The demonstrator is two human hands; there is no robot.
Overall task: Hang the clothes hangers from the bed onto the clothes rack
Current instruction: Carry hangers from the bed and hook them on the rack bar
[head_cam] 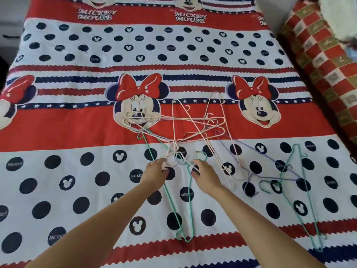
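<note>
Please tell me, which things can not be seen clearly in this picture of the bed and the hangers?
- Clothes rack: outside the head view entirely.
- Left hand and right hand: fingers among crossing wires, so any grip is unclear.
- Pink hangers: tangled and overlapping, count uncertain.
- Right green hanger: thin against the bedsheet, hook hard to trace.

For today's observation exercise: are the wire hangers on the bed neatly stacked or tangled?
Tangled. The pink hangers cross over each other and the green hanger, hooks bunched near both hands.
</note>
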